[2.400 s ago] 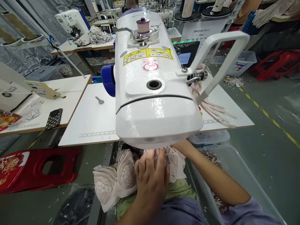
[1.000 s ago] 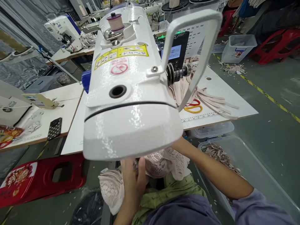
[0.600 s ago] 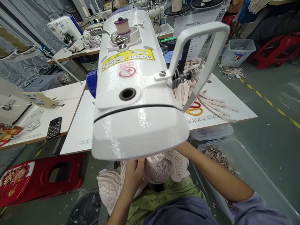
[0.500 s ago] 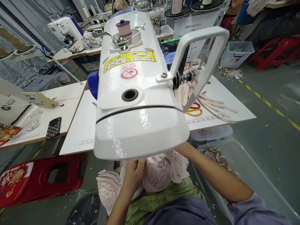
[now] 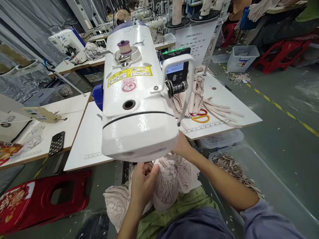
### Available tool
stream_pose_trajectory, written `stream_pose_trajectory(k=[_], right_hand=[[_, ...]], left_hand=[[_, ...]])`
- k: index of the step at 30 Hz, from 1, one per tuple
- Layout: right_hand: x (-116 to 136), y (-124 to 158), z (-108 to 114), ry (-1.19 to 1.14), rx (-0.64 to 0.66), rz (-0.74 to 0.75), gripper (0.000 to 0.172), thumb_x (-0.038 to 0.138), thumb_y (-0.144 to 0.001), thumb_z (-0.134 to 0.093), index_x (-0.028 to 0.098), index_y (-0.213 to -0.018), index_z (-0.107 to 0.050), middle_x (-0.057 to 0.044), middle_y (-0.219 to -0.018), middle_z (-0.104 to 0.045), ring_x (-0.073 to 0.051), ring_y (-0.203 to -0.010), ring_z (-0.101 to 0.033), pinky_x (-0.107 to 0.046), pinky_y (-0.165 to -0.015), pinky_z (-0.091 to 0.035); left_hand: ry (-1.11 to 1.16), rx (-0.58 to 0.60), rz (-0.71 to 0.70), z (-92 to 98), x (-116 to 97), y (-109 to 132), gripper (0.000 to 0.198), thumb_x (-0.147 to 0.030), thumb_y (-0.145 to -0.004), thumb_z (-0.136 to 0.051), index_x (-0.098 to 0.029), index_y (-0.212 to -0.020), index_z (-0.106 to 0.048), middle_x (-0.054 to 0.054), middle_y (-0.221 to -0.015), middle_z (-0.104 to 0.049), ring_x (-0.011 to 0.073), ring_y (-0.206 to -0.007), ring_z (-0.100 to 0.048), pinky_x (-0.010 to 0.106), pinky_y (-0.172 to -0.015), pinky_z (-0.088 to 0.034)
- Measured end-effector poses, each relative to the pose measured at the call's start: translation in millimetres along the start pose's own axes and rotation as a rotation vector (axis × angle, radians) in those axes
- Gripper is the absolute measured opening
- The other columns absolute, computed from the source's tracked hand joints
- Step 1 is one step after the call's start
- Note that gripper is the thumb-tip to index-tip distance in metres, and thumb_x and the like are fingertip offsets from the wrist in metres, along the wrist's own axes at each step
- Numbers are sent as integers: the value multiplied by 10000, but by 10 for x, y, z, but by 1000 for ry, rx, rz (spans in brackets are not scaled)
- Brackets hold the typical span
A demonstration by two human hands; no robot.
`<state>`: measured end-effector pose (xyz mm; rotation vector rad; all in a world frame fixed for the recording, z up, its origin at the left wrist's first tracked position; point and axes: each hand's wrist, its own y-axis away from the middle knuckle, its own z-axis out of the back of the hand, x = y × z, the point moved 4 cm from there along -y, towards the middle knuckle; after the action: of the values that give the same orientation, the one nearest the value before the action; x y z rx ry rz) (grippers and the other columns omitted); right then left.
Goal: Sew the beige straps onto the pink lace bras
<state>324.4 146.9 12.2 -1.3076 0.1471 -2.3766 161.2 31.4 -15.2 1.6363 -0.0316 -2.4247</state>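
Note:
A pale pink lace bra (image 5: 166, 186) lies bunched across the lap, below the head of a white sewing machine (image 5: 139, 136). My left hand (image 5: 144, 181) is closed, with thumb and curled fingers pinching the bra's edge just under the machine head. My right hand (image 5: 182, 144) reaches in at the right side of the machine head, close to the bra's upper edge. Its fingers are hidden behind the casing, so what they hold does not show. The needle area is also out of sight. More lace cups (image 5: 117, 202) hang to the left of my left wrist.
Beige fabric straps (image 5: 216, 108) and scissors with red and yellow handles (image 5: 200, 117) lie on the white table (image 5: 239, 99). A clear bin (image 5: 264, 172) with strap scraps stands at the lower right. A red stool (image 5: 42, 199) and a phone (image 5: 57, 143) are at left.
The view has shifted, so the machine head covers less and its lit control screen shows. More of both hands is visible. My left thumb now lies further right, against the lace cup.

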Motion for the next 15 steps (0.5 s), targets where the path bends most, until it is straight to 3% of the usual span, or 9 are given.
stream_pose_trajectory(k=[2, 5, 8, 10, 13, 15], right_hand=[[-2, -6, 15, -57, -29, -8, 80, 133, -781, -524, 210, -774, -546, -51, -924, -571, -215, -849, -540, -324, -713, -442], [10, 63, 97, -197, -39, 2, 56, 184, -820, -532, 204, -768, -531, -30, -888, -549, -186, -824, -527, -301, -707, -418], [75, 244, 245, -306, 44, -3, 129, 255, -857, -564, 205, -748, -518, 0, -825, -520, -152, -742, -492, -285, -678, -393], [123, 405, 325, -398, 135, -50, 163, 293, -864, -582, 207, -745, -511, 14, -781, -516, -138, -695, -487, -277, -650, -389], [23, 661, 293, -673, 235, -300, 189, 384, -879, -587, 209, -830, -535, 7, -779, -580, -143, -691, -561, -269, -615, -424], [-241, 823, 226, -877, 105, -526, 234, 410, -833, -651, 207, -847, -536, -3, -790, -632, -145, -671, -598, -271, -596, -457]], left_hand=[[50, 68, 87, -10, 5, -17, 387, -555, -822, -616, -193, -954, -572, -65, -560, -499, 141, -534, -503, 231, -535, -375], [280, 271, 240, -123, 27, 79, 452, -587, -790, -655, -177, -977, -610, 19, -723, -650, 186, -671, -608, 272, -630, -456], [551, 561, 350, -397, 102, 341, 590, -644, -689, -730, -143, -991, -654, 79, -821, -692, 231, -774, -654, 314, -721, -481], [589, 741, 337, -610, 168, 517, 713, -745, -653, -686, -122, -1000, -674, 97, -814, -688, 242, -770, -657, 332, -731, -480], [446, 858, 252, -835, 266, 626, 765, -830, -668, -583, -120, -922, -706, 84, -750, -669, 212, -713, -621, 310, -682, -460], [342, 862, 222, -860, 320, 594, 644, -774, -679, -628, -144, -787, -710, 43, -663, -634, 179, -653, -569, 280, -626, -430]])
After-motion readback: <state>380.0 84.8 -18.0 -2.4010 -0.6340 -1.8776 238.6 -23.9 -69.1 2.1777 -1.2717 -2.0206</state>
